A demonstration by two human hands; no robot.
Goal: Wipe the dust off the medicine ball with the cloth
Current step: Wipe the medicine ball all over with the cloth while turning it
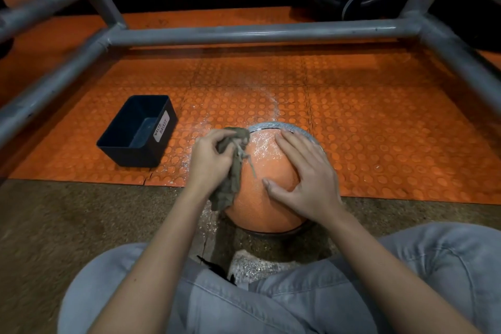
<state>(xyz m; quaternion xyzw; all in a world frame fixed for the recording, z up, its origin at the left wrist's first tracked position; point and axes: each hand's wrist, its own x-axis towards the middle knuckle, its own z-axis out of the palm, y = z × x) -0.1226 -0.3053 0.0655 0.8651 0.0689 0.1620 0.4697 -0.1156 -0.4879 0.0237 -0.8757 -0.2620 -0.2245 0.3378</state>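
The medicine ball [260, 198] sits at the near edge of the orange studded mat [379, 130], where the mat meets the brown floor, and appears to rest in a dark ring [273, 234] that would stop it rolling.

The right hand [306, 171] lies flat on the ball's right upper side with fingers spread and straight. It grips nothing and is most likely there to steady the ball against the wiping push. The left hand [208, 160] clutches the bunched cloth [230, 171], fingers curled round it, and presses it to the ball's upper left. A loose tail of cloth hangs down the ball's side.

White dust [261, 144] shows on the ball's top between the 2 hands, so I judge the wiping to be only partly done. More dust is scattered on the mat just beyond the ball.

A black bin [130, 154] labelled "WASTE BASKET" stands on the mat to the left, apart from the ball, leaving the left elbow room to swing.

The grey pipe frame [257, 32] crosses well beyond the ball and runs down both sides, clear of the hands. On the near side the person's 2 legs close in, so strokes toward the body have the least space.
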